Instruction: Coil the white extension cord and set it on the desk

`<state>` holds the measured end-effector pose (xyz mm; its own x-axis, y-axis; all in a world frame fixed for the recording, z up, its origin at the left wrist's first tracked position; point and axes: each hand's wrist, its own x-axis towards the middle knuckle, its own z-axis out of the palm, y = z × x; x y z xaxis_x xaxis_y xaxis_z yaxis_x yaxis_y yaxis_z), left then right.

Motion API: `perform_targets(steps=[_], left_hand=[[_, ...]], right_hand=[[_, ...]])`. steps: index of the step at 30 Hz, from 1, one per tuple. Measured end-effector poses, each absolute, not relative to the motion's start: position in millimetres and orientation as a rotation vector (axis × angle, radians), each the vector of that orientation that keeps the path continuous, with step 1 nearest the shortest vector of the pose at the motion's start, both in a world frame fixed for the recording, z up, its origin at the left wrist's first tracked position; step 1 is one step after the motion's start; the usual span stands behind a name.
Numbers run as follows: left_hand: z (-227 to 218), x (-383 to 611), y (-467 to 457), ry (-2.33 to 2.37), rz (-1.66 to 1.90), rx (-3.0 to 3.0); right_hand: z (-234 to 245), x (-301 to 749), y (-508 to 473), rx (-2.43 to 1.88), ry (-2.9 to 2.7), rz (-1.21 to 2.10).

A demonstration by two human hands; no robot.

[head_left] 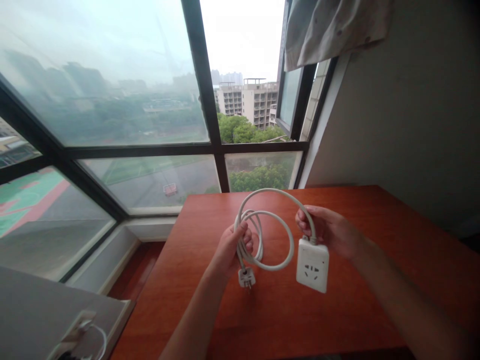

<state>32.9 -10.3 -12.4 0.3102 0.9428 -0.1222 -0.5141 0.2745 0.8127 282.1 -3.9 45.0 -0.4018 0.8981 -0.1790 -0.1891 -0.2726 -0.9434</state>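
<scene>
A white extension cord point(288, 239) is held up over the reddish-brown table in loose loops. My left hand point(234, 245) is closed around the gathered loops, and the cord's plug point(246, 278) hangs just below it with the prongs pointing down. On the other side, my right hand point(326, 227) pinches the cord close to where it enters the white socket box point(312, 266). That box hangs below the fingers, its socket slots facing me. A single arc of cord rises between the two hands. Some fingertips of the right hand are hidden behind the cord.
The wooden table point(360, 305) spreads beneath both hands. Behind it stand dark-framed windows point(213, 148), one pane open at the right below a hanging cloth point(333, 30). At lower left, a wall outlet point(77, 330) has a white cable plugged in.
</scene>
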Motion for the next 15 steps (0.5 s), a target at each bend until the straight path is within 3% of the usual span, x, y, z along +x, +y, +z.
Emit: perform_targets(steps=[8, 15], left_hand=[[-9, 33, -9, 0.730, 1.107, 0.734], [-10, 33, -12, 0.718, 1.125, 0.745]], right_hand=[[69, 284, -11, -1.126, -1.474, 1.460], [73, 285, -14, -1.575, -2.050, 0.223]])
